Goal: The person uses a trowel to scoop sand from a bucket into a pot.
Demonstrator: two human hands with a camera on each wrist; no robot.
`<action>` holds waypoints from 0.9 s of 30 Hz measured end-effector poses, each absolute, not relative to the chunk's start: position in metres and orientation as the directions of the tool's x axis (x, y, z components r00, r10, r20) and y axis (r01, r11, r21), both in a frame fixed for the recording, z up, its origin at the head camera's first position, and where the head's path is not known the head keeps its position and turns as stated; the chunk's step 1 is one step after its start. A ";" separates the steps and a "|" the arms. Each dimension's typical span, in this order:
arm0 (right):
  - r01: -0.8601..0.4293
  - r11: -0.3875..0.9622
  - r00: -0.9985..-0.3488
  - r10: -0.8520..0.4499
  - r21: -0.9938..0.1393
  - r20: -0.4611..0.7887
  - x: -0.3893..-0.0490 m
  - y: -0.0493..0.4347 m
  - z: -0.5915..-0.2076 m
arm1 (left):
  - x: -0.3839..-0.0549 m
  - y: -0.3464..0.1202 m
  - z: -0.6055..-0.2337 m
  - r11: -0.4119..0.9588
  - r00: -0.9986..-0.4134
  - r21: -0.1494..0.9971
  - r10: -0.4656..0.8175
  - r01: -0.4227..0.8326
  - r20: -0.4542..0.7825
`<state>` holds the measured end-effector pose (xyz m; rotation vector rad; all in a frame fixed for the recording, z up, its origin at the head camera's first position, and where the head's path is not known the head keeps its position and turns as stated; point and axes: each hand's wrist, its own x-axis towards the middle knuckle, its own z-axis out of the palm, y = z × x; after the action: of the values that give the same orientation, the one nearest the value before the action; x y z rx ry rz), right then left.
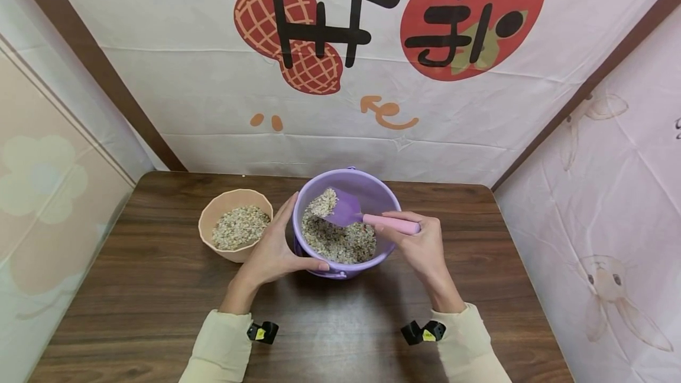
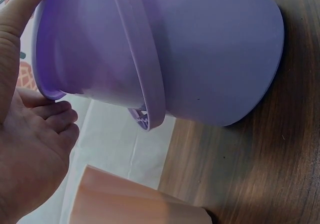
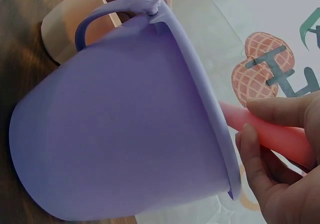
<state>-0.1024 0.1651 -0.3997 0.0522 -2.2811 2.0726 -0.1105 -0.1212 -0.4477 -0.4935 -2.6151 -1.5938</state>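
A purple bucket [image 1: 391, 194] with gravel-like grains [image 1: 340, 244] inside stands at the table's back middle. My left hand [image 1: 273, 253] holds the bucket's rim, fingers along its left side and thumb on the near edge. In the left wrist view the fingers [image 2: 60, 116] meet the rim. My right hand [image 1: 422, 244] grips the pink handle of a toy shovel [image 1: 346, 208]. Its purple blade is over the bucket's inside and carries a small heap of pale grains [image 1: 323, 203]. The bucket wall hides the blade in the right wrist view, where the pink handle [image 3: 280, 136] shows.
Left of the bucket, close by my left hand, stands a peach bowl [image 1: 207, 217] with similar grains in it. The bucket's carrying handle [image 2: 145, 68] hangs down its side. Behind the wooden table [image 1: 335, 324] is a printed cloth wall [image 1: 213, 105].
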 end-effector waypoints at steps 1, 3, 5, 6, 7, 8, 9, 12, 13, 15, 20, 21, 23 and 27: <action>-0.064 0.084 -0.998 0.014 -0.994 0.066 -0.101 0.166 -0.399 | -0.110 -0.121 -0.448 0.422 -0.949 0.860 0.247 0.287 0.195; -0.067 0.060 -0.998 0.010 -0.996 0.068 -0.099 0.168 -0.399 | -0.110 -0.121 -0.448 0.424 -0.949 0.859 0.247 0.287 0.195; -0.068 0.038 -0.998 0.006 -0.997 0.068 -0.097 0.170 -0.398 | -0.110 -0.121 -0.448 0.427 -0.949 0.858 0.247 0.286 0.194; -0.069 0.036 -0.998 0.005 -0.997 0.070 -0.096 0.170 -0.397 | -0.110 -0.121 -0.448 0.429 -0.950 0.857 0.247 0.286 0.193; -0.072 0.034 -0.997 0.007 -0.997 0.072 -0.095 0.171 -0.397 | -0.110 -0.121 -0.448 0.430 -0.950 0.856 0.247 0.286 0.193; -0.075 0.032 -0.997 0.009 -0.997 0.075 -0.094 0.172 -0.397 | -0.110 -0.121 -0.447 0.431 -0.950 0.856 0.247 0.286 0.193; -0.080 0.034 -0.997 0.009 -0.996 0.080 -0.094 0.172 -0.397 | -0.110 -0.121 -0.447 0.432 -0.950 0.856 0.246 0.285 0.191; -0.091 0.042 -0.996 0.011 -0.995 0.092 -0.092 0.174 -0.396 | -0.109 -0.121 -0.447 0.432 -0.950 0.856 0.247 0.283 0.190; -0.095 0.049 -0.995 0.017 -0.994 0.096 -0.091 0.175 -0.397 | -0.109 -0.121 -0.447 0.432 -0.950 0.856 0.247 0.283 0.190; -0.099 0.060 -0.995 0.023 -0.993 0.100 -0.090 0.176 -0.397 | -0.109 -0.121 -0.447 0.430 -0.950 0.857 0.247 0.284 0.191; -0.088 0.087 -0.994 0.061 -0.992 0.094 -0.085 0.178 -0.396 | -0.109 -0.121 -0.447 0.426 -0.949 0.859 0.250 0.285 0.191; -0.085 0.089 -0.994 0.068 -0.992 0.091 -0.084 0.178 -0.396 | -0.109 -0.121 -0.447 0.428 -0.950 0.859 0.250 0.281 0.186; -0.079 0.074 -0.995 0.063 -0.994 0.084 -0.084 0.179 -0.397 | -0.108 -0.122 -0.445 0.439 -0.954 0.857 0.246 0.269 0.174; -0.068 0.062 -0.996 0.053 -0.996 0.072 -0.082 0.179 -0.399 | -0.104 -0.130 -0.441 0.488 -0.966 0.843 0.219 0.227 0.133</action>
<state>-0.0817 0.1788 -0.3990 0.0161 -2.2233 2.0925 -0.1040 -0.1302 -0.4407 -0.4055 -2.7034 -1.5324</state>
